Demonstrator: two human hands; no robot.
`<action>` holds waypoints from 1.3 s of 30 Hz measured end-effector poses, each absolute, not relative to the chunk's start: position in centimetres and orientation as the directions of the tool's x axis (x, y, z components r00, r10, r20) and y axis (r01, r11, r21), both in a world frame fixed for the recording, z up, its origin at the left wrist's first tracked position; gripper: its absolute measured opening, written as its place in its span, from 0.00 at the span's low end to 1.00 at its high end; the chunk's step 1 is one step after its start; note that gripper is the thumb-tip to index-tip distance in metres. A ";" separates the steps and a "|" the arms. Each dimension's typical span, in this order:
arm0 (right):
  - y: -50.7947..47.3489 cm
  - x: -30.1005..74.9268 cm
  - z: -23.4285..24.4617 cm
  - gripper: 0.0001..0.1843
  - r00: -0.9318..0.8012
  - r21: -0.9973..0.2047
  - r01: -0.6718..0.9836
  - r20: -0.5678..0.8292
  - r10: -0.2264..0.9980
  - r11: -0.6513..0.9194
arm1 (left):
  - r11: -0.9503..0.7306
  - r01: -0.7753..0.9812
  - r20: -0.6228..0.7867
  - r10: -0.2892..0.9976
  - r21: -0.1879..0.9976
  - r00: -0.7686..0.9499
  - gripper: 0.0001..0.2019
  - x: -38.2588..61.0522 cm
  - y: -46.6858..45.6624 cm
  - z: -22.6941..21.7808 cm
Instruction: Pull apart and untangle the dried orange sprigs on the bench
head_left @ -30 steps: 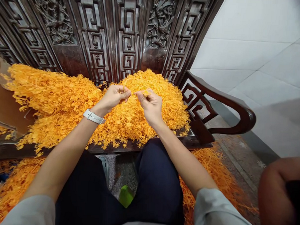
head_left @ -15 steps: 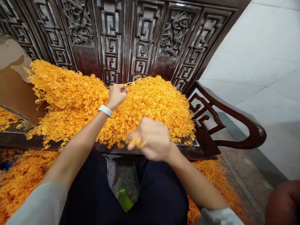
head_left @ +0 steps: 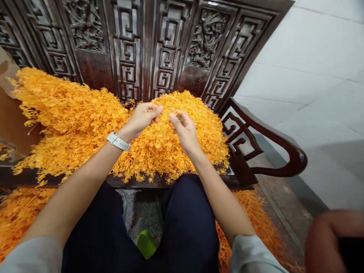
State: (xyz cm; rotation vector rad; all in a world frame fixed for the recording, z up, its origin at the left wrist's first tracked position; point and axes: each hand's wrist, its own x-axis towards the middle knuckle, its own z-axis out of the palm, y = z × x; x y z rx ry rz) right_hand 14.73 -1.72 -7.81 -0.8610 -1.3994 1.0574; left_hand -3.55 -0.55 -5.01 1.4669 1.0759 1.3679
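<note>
Orange stem (head_left: pixel 153 105) rests pinched in the left hand (head_left: pixel 143 117), the right hand (head_left: pixel 185 129) (grip unclear) loosely curled nearby.

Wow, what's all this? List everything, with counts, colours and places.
Sprigs: countless, yellow-orange, heaped on bench
Bench: one, dark brown, behind and under sprigs
Strands: countless, orange, below bench
Cardboard: one piece, brown, far left
Wall: one, white, upper right
Floor: one, greyish, beneath all
Green thing: one, green, between the legs
Another person's limb: one, bottom right
Watch strap: one, pale, left wrist
Sleeves: two, pale grey, bottom
Trousers: one pair, navy, bottom middle
Left hand: one, bare, over sprigs
Right hand: one, bare, beside the left
</note>
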 end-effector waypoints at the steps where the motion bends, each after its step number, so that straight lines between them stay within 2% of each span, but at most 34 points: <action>1: -1.6 14.9 -7.9 0.23 -0.103 -0.914 -0.024 0.406 0.908 0.406 | -0.305 0.100 0.300 0.952 0.947 0.061 0.15 -3.2 -0.5 -5.3; 3: -1.5 15.6 -7.9 0.21 -0.060 -0.832 0.098 0.543 0.838 0.546 | -0.349 0.247 0.353 0.935 0.904 0.029 0.12 -3.0 0.1 -5.9; 5: -1.9 16.4 -7.6 0.17 -0.042 -0.686 0.277 0.691 0.721 0.673 | -0.362 0.324 0.407 0.910 0.874 -0.080 0.08 -3.3 1.1 -6.3; 7: -3.4 16.7 -7.2 0.13 -0.227 -0.474 0.390 0.781 0.582 0.789 | -0.355 0.289 0.402 0.907 0.889 -0.124 0.07 -3.8 2.3 -6.7; 8: -4.5 16.6 -6.9 0.13 -0.362 -0.379 0.371 0.782 0.508 0.848 | -0.351 0.278 0.397 0.909 0.894 -0.130 0.08 -4.1 2.8 -7.0; 10: -7.2 15.8 -6.3 0.16 -0.571 -0.302 0.170 0.746 0.344 0.938 | -0.328 0.299 0.390 0.904 0.896 -0.178 0.09 -4.5 3.5 -7.4; 12: -9.8 14.8 -5.6 0.19 -0.648 -0.316 -0.119 0.743 0.168 0.941 | -0.252 0.290 0.331 0.905 0.923 -0.267 0.11 -5.0 3.8 -7.8; 13: -10.6 14.4 -5.3 0.20 -0.632 -0.347 -0.227 0.763 0.133 0.910 | -0.204 0.256 0.280 0.910 0.945 -0.305 0.12 -5.3 3.9 -7.9; 14: -10.9 14.2 -5.0 0.18 -0.594 -0.400 -0.274 0.785 0.173 0.875 | -0.160 0.211 0.223 0.919 0.964 -0.324 0.13 -5.7 3.8 -7.9; 15: -10.7 14.2 -4.8 0.15 -0.529 -0.477 -0.265 0.799 0.288 0.838 | -0.125 0.167 0.174 0.929 0.978 -0.326 0.15 -5.9 3.7 -7.8; 16: -10.0 14.4 -4.7 0.12 -0.422 -0.579 -0.227 0.783 0.457 0.783 | -0.106 0.137 0.146 0.935 0.985 -0.323 0.16 -6.1 3.6 -7.6; 17: -8.9 14.7 -4.8 0.10 -0.271 -0.701 -0.184 0.710 0.650 0.689 | -0.099 0.123 0.134 0.937 0.987 -0.323 0.16 -6.2 3.4 -7.4; 18: -7.5 15.0 -5.1 0.14 -0.133 -0.795 -0.176 0.604 0.786 0.581 | -0.095 0.103 0.123 0.938 0.990 -0.324 0.16 -6.3 3.1 -7.1; 19: -6.1 15.3 -5.5 0.21 -0.050 -0.858 -0.191 0.493 0.869 0.476 | -0.091 0.079 0.112 0.941 0.993 -0.319 0.16 -6.2 2.9 -6.8; 21: -3.6 15.8 -6.5 0.33 -0.014 -0.929 -0.213 0.313 0.950 0.303 | -0.080 0.001 0.078 0.959 0.997 -0.272 0.16 -5.8 2.4 -6.3; 22: -2.7 15.9 -7.0 0.33 -0.036 -0.949 -0.203 0.253 0.967 0.241 | -0.072 -0.040 0.061 0.969 0.997 -0.239 0.16 -5.6 2.1 -6.1; 24: -1.7 16.0 -7.9 0.26 -0.079 -0.966 -0.154 0.220 0.972 0.206 | -0.058 -0.103 0.041 0.985 0.993 -0.165 0.16 -4.9 1.5 -5.8; 27: -1.4 15.9 -8.4 0.22 -0.140 -0.946 -0.074 0.322 0.936 0.315 | -0.058 -0.132 0.051 0.997 0.990 -0.061 0.15 -3.5 0.5 -5.8; 30: -1.4 15.6 -8.4 0.24 -0.228 -0.929 -0.057 0.370 0.901 0.367 | -0.145 -0.126 0.147 0.989 0.981 0.009 0.15 -1.9 -0.3 -6.2; 32: -1.5 15.5 -8.3 0.22 -0.203 -0.929 -0.073 0.371 0.906 0.363 | -0.234 -0.074 0.237 0.971 0.969 0.034 0.14 -1.1 -0.5 -6.5; 35: -1.6 15.6 -8.3 0.27 -0.182 -0.923 -0.044 0.384 0.905 0.383 | -0.319 0.052 0.321 0.947 0.946 -0.023 0.13 -0.7 -0.2 -6.9; 39: -2.6 16.0 -7.7 0.28 -0.353 -0.921 -0.008 0.366 0.861 0.388 | -0.378 0.120 0.391 0.912 0.918 -0.123 0.12 -0.8 0.9 -7.1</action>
